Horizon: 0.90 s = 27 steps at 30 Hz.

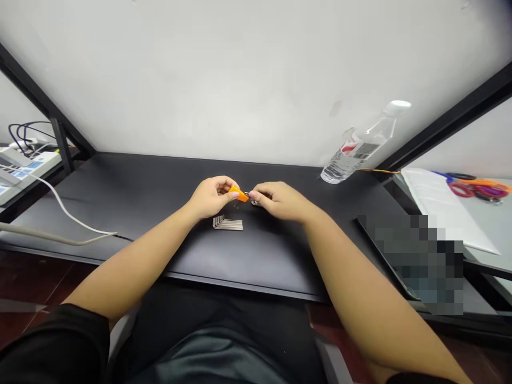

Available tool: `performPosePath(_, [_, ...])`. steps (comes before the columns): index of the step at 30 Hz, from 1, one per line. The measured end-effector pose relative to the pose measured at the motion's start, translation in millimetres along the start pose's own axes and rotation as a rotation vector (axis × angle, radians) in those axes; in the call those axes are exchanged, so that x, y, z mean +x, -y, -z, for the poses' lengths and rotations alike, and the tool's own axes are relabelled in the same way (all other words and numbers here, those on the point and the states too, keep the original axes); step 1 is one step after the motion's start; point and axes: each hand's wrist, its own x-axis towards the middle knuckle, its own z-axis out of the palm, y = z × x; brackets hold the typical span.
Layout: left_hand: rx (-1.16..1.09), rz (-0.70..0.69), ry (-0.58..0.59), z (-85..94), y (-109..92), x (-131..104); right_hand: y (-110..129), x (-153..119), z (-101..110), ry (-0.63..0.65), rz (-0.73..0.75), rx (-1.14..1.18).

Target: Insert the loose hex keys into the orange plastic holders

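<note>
My left hand point(213, 197) pinches a small orange plastic piece point(239, 193) between thumb and fingers, above the black table. A small metal ring point(247, 194) shows at the orange piece's right end. My right hand point(280, 199) is closed beside it, thumb and forefinger pressed together at the ring. A bit of shiny metal point(255, 202) shows under the right fingertips; its kind is too small to tell. Just below the hands, several L-shaped hex keys point(228, 223) lie side by side in a row on the table.
A clear water bottle point(362, 144) stands at the back right of the black table point(140, 186). A dark flat device point(412, 266), partly pixelated, lies at the right edge. White cables point(60, 200) cross the left side. Coloured loops point(476, 186) lie on the far right.
</note>
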Motion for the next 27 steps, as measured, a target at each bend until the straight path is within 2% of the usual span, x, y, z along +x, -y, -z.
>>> performPosePath(4, [0.025,0.022,-0.009,1.2,-0.8,0.0,-25.7,0.7,4.1,0.062,-0.229,-0.063])
performPosePath(7, [0.044,0.023,-0.003,1.1,-2.0,-0.3,-37.6,1.8,3.2,0.138,-0.304,-0.072])
performPosePath(11, [0.063,0.007,0.001,0.6,-3.3,-0.8,-37.3,2.2,2.1,0.193,-0.31,-0.067])
performPosePath(19, [0.036,0.002,0.021,-0.7,-4.0,-1.5,-27.6,-2.3,8.5,0.217,-0.255,-0.026])
performPosePath(22, [0.011,-0.002,0.021,-1.2,-2.4,-0.8,-21.6,-4.3,12.0,0.093,-0.127,0.032])
performPosePath(27, [-0.045,-0.009,0.033,-1.2,-1.5,-0.3,-7.5,-6.2,10.0,-0.405,0.027,0.441])
